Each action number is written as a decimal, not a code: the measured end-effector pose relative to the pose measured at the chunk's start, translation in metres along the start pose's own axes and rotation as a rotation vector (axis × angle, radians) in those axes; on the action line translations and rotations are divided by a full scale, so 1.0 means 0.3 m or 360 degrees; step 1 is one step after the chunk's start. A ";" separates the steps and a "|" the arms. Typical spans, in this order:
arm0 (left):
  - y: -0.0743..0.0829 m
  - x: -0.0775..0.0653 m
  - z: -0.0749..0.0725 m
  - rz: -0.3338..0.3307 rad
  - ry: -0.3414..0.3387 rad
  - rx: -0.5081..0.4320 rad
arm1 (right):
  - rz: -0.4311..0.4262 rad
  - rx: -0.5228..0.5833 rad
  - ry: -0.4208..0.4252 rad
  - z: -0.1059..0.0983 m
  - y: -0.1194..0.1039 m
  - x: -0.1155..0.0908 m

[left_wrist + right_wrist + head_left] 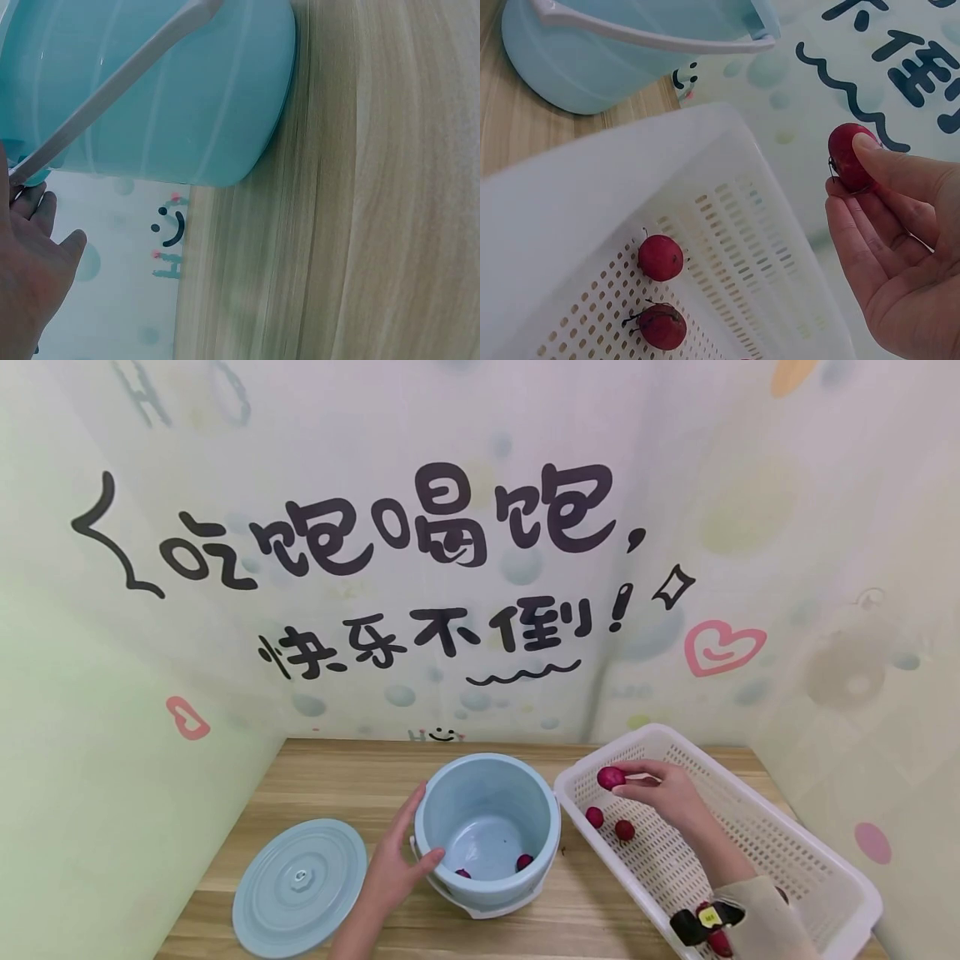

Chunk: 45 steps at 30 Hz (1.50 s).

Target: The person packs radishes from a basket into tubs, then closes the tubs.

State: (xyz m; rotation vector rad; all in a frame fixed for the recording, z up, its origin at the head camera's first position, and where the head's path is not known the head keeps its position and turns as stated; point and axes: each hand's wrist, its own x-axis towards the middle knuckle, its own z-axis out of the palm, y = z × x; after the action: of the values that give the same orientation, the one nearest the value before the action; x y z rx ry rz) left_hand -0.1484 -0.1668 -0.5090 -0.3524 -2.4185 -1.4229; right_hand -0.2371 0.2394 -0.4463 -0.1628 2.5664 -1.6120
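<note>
My right hand [670, 793] pinches a red radish [611, 777] between thumb and fingertips, above the far end of the white basket [657, 732]. The right wrist view shows this radish [850, 157] with thin dark roots at its side. Below it, two more radishes [661, 258] lie in the basket. My left hand [393, 852] grips the light blue bucket [491, 897] at its left side, thumb at the rim and fingers along the outside. Inside the bucket, two radishes [524, 862] rest on the bottom. In the left wrist view, the left fingers [45, 214] are beside the bucket's handle end.
A round blue lid [300, 889] lies on the wooden table [337, 768] left of the bucket. The bucket's pale handle [112, 94] hangs down its side. More radishes [720, 942] lie near the basket's front, partly behind my right wrist. A printed wall [450, 693] stands behind.
</note>
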 end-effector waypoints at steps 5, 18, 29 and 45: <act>0.001 0.000 0.000 -0.0006 0.0004 -0.0001 | 0.0010 -0.0024 -0.0015 0.012 -0.022 -0.003; 0.002 -0.002 0.002 -0.0021 0.0014 -0.0003 | -0.0059 0.0041 -0.0065 0.050 -0.066 -0.020; 0.001 -0.002 0.002 -0.0016 0.0009 -0.0007 | -0.0061 0.0047 -0.0088 0.083 -0.103 -0.028; -0.005 -0.001 0.002 -0.0016 0.0011 0.0003 | -0.0074 0.0120 -0.0190 0.141 -0.164 -0.035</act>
State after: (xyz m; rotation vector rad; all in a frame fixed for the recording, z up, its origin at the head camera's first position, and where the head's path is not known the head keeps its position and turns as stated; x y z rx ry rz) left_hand -0.1488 -0.1668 -0.5106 -0.3351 -2.4193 -1.4234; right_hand -0.2187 0.1820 -0.4199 -0.3042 2.4267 -1.6587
